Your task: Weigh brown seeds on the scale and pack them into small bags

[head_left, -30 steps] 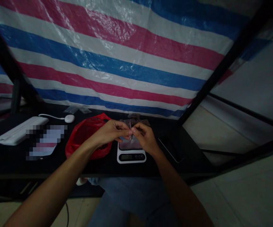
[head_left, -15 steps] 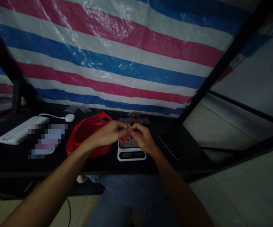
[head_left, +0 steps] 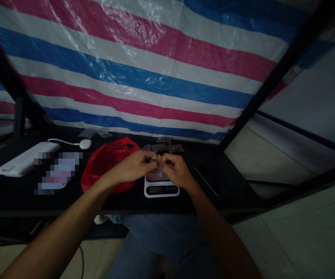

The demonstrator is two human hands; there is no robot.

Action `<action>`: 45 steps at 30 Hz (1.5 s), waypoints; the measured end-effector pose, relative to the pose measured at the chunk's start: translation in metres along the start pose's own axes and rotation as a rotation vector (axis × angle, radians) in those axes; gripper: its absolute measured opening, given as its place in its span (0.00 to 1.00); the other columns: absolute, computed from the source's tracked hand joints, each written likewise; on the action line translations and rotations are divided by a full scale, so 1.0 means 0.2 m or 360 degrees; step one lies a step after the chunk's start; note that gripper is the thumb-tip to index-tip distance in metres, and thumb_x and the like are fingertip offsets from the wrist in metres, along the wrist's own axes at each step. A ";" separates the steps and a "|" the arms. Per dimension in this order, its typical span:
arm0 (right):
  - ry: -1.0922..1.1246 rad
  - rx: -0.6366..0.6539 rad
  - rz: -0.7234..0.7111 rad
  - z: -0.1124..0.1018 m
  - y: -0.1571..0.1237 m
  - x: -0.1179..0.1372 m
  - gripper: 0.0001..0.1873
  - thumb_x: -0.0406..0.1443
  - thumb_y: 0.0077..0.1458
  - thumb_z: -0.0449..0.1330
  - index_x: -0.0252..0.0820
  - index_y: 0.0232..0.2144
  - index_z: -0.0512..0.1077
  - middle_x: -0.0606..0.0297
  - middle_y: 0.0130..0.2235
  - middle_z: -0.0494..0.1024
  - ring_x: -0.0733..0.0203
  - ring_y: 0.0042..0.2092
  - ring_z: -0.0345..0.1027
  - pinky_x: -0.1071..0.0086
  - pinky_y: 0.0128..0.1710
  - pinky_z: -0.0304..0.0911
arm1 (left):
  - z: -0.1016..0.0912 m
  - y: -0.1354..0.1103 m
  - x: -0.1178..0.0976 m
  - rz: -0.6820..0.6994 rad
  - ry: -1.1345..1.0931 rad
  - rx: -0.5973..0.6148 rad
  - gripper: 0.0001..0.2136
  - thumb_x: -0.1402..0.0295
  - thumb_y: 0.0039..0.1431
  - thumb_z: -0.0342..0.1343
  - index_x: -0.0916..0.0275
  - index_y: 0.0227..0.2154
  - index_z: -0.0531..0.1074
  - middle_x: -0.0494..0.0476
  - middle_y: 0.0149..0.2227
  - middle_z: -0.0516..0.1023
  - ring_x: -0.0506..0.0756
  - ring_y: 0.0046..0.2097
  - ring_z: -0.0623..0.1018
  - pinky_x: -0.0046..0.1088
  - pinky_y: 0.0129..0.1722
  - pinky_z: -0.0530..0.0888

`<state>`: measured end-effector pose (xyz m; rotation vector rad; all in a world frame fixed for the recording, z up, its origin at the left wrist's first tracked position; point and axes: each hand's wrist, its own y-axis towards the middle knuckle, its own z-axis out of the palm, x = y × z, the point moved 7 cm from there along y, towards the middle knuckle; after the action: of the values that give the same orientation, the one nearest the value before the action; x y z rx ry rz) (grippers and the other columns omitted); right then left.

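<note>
Above the weighing pan of a white digital scale (head_left: 162, 190), both my hands pinch a small clear plastic bag (head_left: 159, 166). My left hand (head_left: 140, 164) grips its left side with closed fingers, and my right hand (head_left: 176, 167) grips its right side the same way. What the bag contains, if anything, is too small to make out. Just behind my hands lie several small clear packets (head_left: 160, 148) with dark contents. A red plastic bag (head_left: 91, 178) stands with its mouth open left of the scale, partly behind my left forearm.
A dark phone (head_left: 208, 179) lies right of the scale. To the left are a white power bank (head_left: 26, 159), a white round charger with a cable (head_left: 85, 144) and a blurred-out item (head_left: 59, 172). Clear plastic bags (head_left: 87, 133) lie at the back, by a striped sheet (head_left: 144, 83).
My fingers have shifted on the small clear bag, and more of it shows between them, hanging slightly tilted. The packets behind are less covered by my hands.
</note>
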<state>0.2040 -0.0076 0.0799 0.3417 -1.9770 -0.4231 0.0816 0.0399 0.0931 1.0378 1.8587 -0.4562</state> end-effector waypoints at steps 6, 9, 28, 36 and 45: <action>0.0094 -0.0137 0.0020 -0.08 0.00 0.02 0.11 0.38 0.55 0.57 0.43 0.22 0.69 0.67 0.24 0.73 0.63 0.29 0.66 0.69 0.32 0.61 | -0.05 -0.04 -0.03 0.0027 0.0081 -0.0145 0.13 0.58 0.61 0.53 0.61 0.26 0.68 0.49 0.26 0.69 0.51 0.29 0.70 0.28 0.30 0.66; 0.0143 -0.0158 0.0033 -0.08 0.00 0.04 0.12 0.38 0.55 0.57 0.43 0.21 0.69 0.68 0.24 0.73 0.63 0.29 0.66 0.69 0.32 0.62 | -0.05 -0.08 -0.07 0.0299 0.0284 -0.0380 0.22 0.52 0.54 0.66 0.61 0.46 0.71 0.58 0.45 0.77 0.59 0.45 0.77 0.35 0.45 0.74; 0.0603 -0.0461 0.0405 -0.23 0.02 -0.24 0.17 0.49 0.50 0.66 0.42 0.25 0.72 0.67 0.25 0.77 0.62 0.28 0.72 0.68 0.31 0.68 | -0.41 -0.11 0.11 -0.0031 0.1153 0.0036 0.22 0.51 0.60 0.61 0.66 0.47 0.76 0.61 0.42 0.82 0.58 0.40 0.78 0.30 0.41 0.68; 0.0471 -0.0381 0.0377 -0.22 0.03 -0.27 0.17 0.49 0.52 0.65 0.42 0.24 0.72 0.66 0.25 0.76 0.62 0.28 0.71 0.68 0.32 0.66 | -0.43 -0.06 0.14 -0.0293 0.1842 0.0421 0.15 0.63 0.54 0.64 0.64 0.44 0.81 0.64 0.37 0.84 0.60 0.36 0.78 0.33 0.40 0.66; 0.0401 -0.0334 0.0356 -0.21 0.02 -0.28 0.19 0.50 0.52 0.65 0.42 0.24 0.72 0.65 0.25 0.76 0.63 0.28 0.69 0.68 0.32 0.64 | -0.40 -0.06 0.09 -0.0290 0.1874 0.0481 0.07 0.69 0.48 0.69 0.65 0.30 0.79 0.60 0.29 0.81 0.62 0.36 0.79 0.35 0.43 0.68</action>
<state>0.2659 0.0136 0.0542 0.0365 -1.6849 -0.4172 0.0245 0.0941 0.1162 1.5222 2.9999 -0.2217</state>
